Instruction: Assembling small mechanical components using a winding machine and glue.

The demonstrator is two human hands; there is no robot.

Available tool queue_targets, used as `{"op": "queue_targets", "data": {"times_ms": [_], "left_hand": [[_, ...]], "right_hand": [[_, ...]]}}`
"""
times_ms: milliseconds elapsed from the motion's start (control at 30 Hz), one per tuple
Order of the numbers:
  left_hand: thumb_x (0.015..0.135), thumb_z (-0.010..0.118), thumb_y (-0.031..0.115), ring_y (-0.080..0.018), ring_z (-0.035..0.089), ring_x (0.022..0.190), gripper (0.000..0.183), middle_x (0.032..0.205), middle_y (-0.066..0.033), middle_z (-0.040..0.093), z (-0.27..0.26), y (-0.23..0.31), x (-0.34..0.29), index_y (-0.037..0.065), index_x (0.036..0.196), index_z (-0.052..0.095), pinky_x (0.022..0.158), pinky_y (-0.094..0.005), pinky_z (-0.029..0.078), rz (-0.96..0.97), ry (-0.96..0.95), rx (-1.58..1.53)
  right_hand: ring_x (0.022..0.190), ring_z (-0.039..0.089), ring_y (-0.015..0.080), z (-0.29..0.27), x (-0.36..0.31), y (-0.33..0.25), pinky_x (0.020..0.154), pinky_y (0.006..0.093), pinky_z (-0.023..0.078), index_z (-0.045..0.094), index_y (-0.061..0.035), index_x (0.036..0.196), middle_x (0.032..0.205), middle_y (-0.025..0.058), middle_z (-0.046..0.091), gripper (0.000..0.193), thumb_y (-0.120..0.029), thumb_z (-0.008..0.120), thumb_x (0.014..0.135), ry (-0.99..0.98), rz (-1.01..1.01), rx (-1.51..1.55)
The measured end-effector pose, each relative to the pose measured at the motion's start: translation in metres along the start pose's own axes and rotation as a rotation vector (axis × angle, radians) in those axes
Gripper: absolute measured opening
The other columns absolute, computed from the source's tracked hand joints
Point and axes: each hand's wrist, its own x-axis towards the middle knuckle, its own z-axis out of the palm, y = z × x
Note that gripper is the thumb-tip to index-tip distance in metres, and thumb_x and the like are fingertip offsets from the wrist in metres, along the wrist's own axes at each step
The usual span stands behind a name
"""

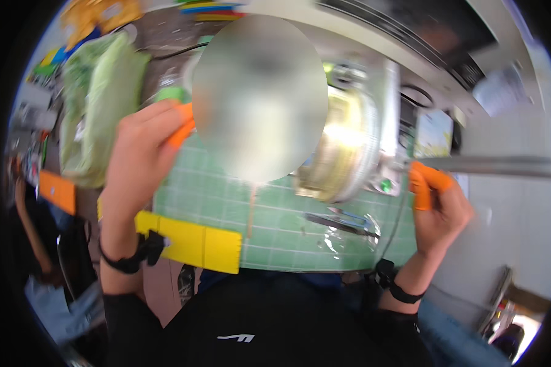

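At nine o'clock from the middle of the green mat point(281, 254): left hand point(138, 156), orange finger covers point(180, 134) on its fingertips, thumb and fingers drawn toward one another. Its tips meet the edge of a blurred round patch point(260, 98), so how far the grip is open and what it has hold of cannot be told.

At three o'clock: right hand point(450, 211), likewise with orange-covered fingertips, thumb and forefinger bent close together. Whether anything is pinched between them cannot be told.

Also at three o'clock: one long grey bar point(502, 164), running outward to the right, its inner end at the right fingertips; contact unclear.

At two o'clock, between the hands: one shiny yellowish reel point(343, 147), round, partly covered by the patch, apart from the right hand.

At four o'clock: dark tweezers point(343, 225), lying on the mat, and clear plastic point(330, 243) just beside.

At eight o'clock: yellow strip point(220, 248), lying across the mat's near edge.

At ten o'clock, beyond the left hand: pale green plastic bag point(101, 110).

At nine o'clock, farther out: orange card point(57, 191).
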Motion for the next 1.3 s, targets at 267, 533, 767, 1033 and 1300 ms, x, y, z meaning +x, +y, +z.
{"op": "queue_targets", "data": {"times_ms": [267, 533, 767, 1033, 1300], "left_hand": [[0.091, 0.064, -0.004, -0.0215, 0.061, 0.078, 0.017, 0.085, -0.0116, 0.055, -0.004, 0.000, 0.000, -0.007, 0.108, 0.065, 0.075, -0.0294, 0.049, -0.133, -0.089, 0.116], [0.091, 0.064, -0.004, -0.0233, 0.060, 0.076, 0.019, 0.087, -0.0125, 0.057, -0.008, -0.004, -0.005, -0.008, 0.110, 0.065, 0.072, -0.0306, 0.048, -0.050, -0.085, 0.243], [0.090, 0.063, -0.006, -0.0194, 0.061, 0.074, 0.017, 0.088, -0.0132, 0.056, -0.010, -0.002, -0.004, -0.009, 0.107, 0.066, 0.066, -0.0281, 0.048, -0.148, -0.108, 0.122], [0.089, 0.068, 0.000, -0.0300, 0.059, 0.070, 0.019, 0.079, -0.0167, 0.058, -0.012, 0.002, -0.009, -0.004, 0.107, 0.072, 0.064, -0.0366, 0.044, -0.201, -0.093, 0.087], [0.091, 0.067, 0.002, -0.0287, 0.063, 0.075, 0.022, 0.083, -0.0139, 0.063, -0.044, -0.007, -0.037, -0.004, 0.112, 0.071, 0.070, -0.0328, 0.047, -0.169, -0.027, 0.160]], "right_hand": [[0.062, 0.057, 0.0166, -0.030, -0.012, 0.048, 0.055, 0.0265, 0.043, 0.077, -0.0013, 0.097, 0.077, 0.0066, 0.065, 0.019, 0.000, 0.082, 0.079, 0.031, 0.002, -0.070], [0.061, 0.058, 0.0191, -0.035, -0.025, 0.063, 0.056, 0.0287, 0.044, 0.076, -0.0013, 0.095, 0.079, 0.0078, 0.067, 0.017, 0.001, 0.081, 0.079, -0.039, 0.101, -0.063], [0.063, 0.059, 0.0243, -0.010, -0.045, 0.059, 0.056, 0.0301, 0.045, 0.074, -0.0045, 0.093, 0.079, 0.0087, 0.066, 0.016, 0.003, 0.079, 0.080, -0.086, 0.162, -0.001], [0.075, 0.062, 0.0073, -0.026, -0.056, 0.064, 0.068, 0.0243, 0.052, 0.073, 0.0011, 0.103, 0.091, 0.0069, 0.075, 0.012, 0.003, 0.072, 0.091, -0.080, 0.400, 0.036], [0.076, 0.066, 0.0084, -0.039, -0.062, 0.058, 0.068, 0.0231, 0.052, 0.073, 0.0007, 0.114, 0.090, 0.0069, 0.074, 0.020, 0.004, 0.064, 0.097, -0.176, 0.711, -0.016]]}}
